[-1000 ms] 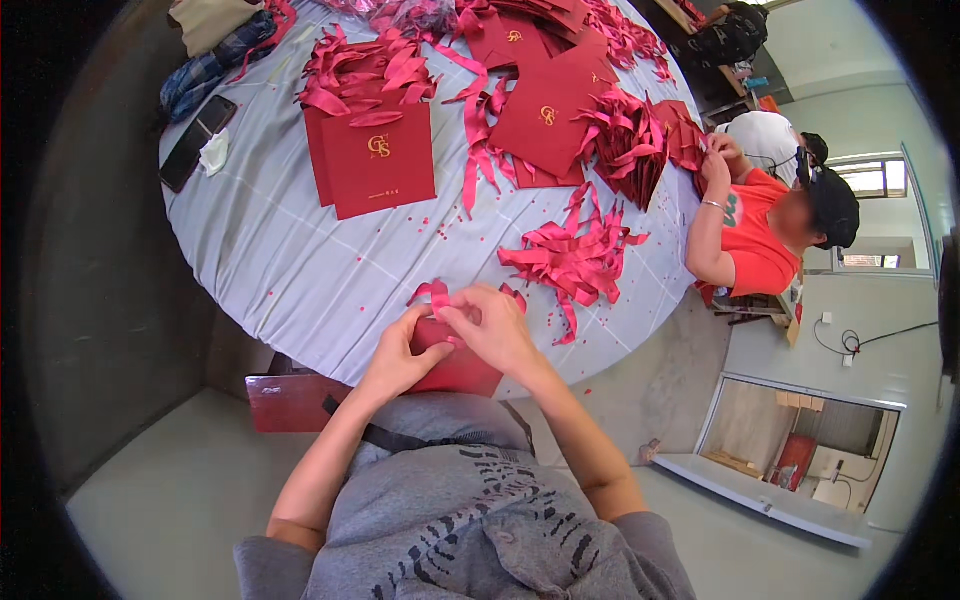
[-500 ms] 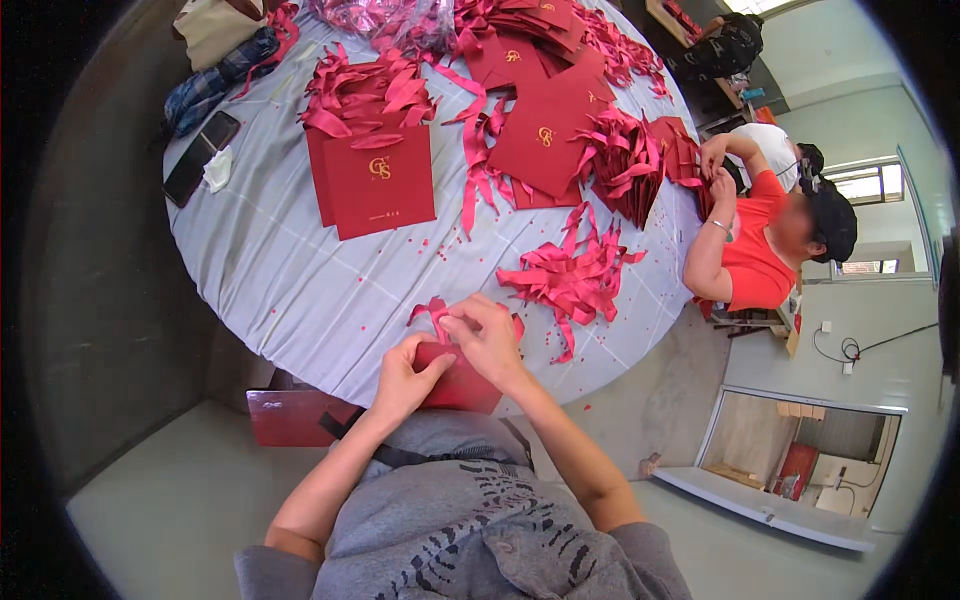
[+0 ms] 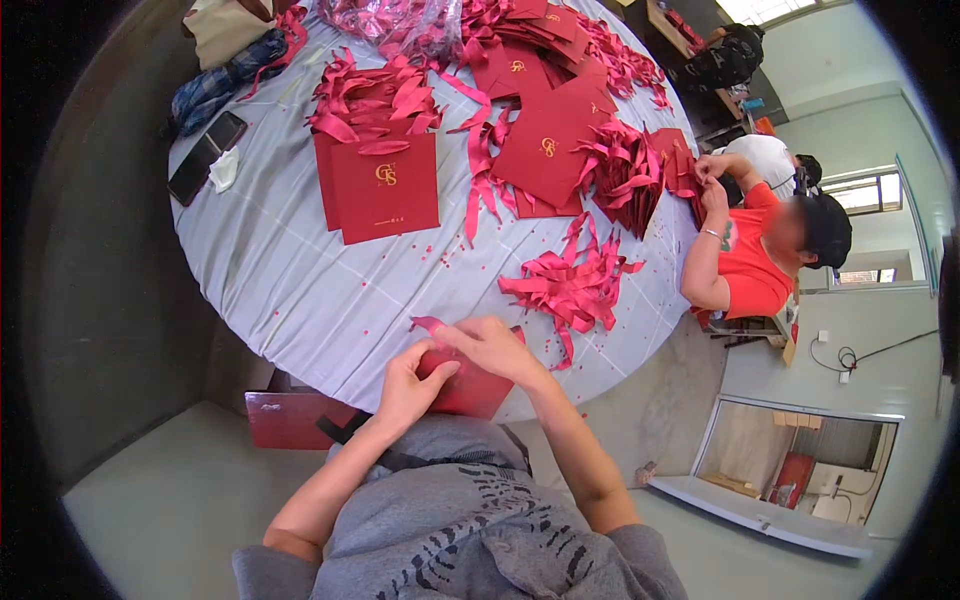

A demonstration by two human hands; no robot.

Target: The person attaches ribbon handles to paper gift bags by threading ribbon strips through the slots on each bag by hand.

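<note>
At the near edge of the table I have a red paper gift bag in front of me. My left hand grips its left side, thumb lying over the front. My right hand reaches across the bag's top, its fingers closed at a pink ribbon whose loose end sticks out to the left. The fingertips are partly hidden behind the hand. A loose heap of pink ribbons lies just beyond on the right.
Finished-looking red bags with ribbon handles stand at left centre; more bags pile up behind. A phone and crumpled tissue lie at left. A co-worker in a red shirt handles bags on the right. Small red bits dot the white tablecloth.
My right hand has turned flatter over the bag's top and shifted slightly right. The ribbon loop above the bag now shows as a single end pointing left. My left hand keeps its grip.
</note>
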